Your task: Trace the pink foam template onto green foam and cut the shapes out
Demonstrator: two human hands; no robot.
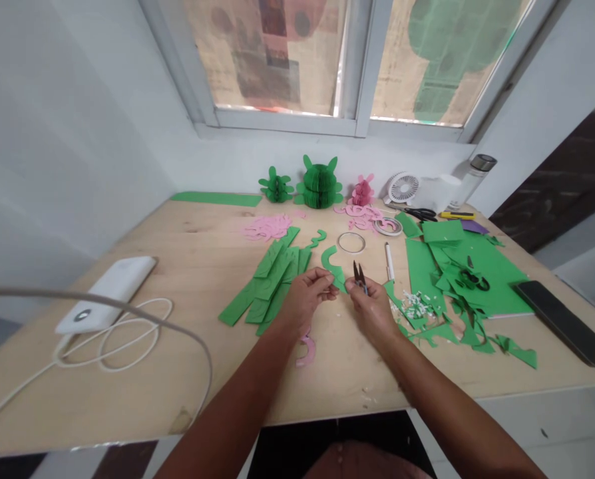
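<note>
In the head view my left hand (pixel 313 293) pinches a curved green paper piece (pixel 331 261), its fingers closed at the lower end of the curve. Just to the right, my right hand (pixel 370 301) is wrapped round small scissors (pixel 360 274), whose dark blades point up and stand slightly apart. The blades are beside the green piece. Left of my left hand lies a pile of green paper strips (pixel 272 283). A pink curved piece (pixel 305 351) rests on the table below my left wrist.
On the wooden table (pixel 188 266) are green scraps (pixel 467 319), a phone (pixel 564 322), a white pen (pixel 389 261), a tape ring (pixel 351 243), pink cutouts (pixel 267 227) and a white device (pixel 105 293) with a cable. Honeycomb paper figures (pixel 319 183), a fan (pixel 402 188) and a bottle (pixel 471 179) stand behind.
</note>
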